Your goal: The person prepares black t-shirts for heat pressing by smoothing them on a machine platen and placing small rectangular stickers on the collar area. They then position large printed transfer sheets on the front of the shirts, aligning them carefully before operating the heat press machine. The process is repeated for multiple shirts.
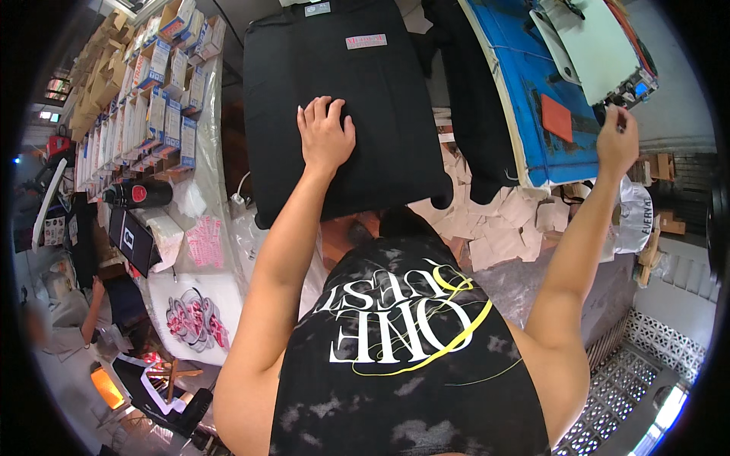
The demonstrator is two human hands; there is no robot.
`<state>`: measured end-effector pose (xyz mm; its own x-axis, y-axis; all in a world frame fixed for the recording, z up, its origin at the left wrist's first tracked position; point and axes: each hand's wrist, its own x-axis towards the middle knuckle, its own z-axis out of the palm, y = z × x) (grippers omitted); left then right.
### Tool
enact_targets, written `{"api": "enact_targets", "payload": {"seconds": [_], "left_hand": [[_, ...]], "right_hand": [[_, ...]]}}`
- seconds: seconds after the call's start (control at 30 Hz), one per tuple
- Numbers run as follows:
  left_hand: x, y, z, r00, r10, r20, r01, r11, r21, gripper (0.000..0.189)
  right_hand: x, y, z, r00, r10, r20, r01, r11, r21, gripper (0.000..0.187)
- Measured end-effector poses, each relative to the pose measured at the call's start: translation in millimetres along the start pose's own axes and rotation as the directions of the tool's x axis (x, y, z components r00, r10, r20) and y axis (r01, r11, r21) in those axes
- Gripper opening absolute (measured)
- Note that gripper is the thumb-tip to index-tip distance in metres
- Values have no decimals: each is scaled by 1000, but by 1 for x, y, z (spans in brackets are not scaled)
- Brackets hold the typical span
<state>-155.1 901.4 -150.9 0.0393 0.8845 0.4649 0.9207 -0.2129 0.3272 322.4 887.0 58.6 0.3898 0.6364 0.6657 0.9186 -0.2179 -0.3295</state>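
Flat on a black T-shirt rests my left hand, its fingers slightly spread and nothing in its grasp. The shirt is spread over a board or platen in front of me, with a small printed transfer in pink lettering near its far edge and a size label at the collar. My right hand is raised at the right, fingers curled, beside a small device with a blue display. Whether the fingers hold something cannot be made out.
An orange-red square pad lies on the blue table at the right. Paper sheets litter the floor below. At the left, a plastic-covered table bears cardboard boxes, a black bottle and a tablet. Another person is beyond it.
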Motion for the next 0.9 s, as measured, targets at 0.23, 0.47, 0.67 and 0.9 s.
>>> {"api": "enact_targets", "payload": {"seconds": [0.23,0.47,0.67,0.9], "left_hand": [[-3,-1,0,1000,19,2,-19,1000,21,35],[3,3,5,999,22,26,-25,993,115,32],[5,10,5,1000,4,-2,-3,994,113,29],[1,8,7,998,19,-59,-15,998,56,31]], "right_hand": [[5,55,39,969,-133,210,192,936,-294,56],[3,50,41,969,-192,158,213,969,-124,44],[2,28,32,967,-6,256,52,984,-173,51],[-26,-20,18,969,-74,234,94,993,-74,44]]}}
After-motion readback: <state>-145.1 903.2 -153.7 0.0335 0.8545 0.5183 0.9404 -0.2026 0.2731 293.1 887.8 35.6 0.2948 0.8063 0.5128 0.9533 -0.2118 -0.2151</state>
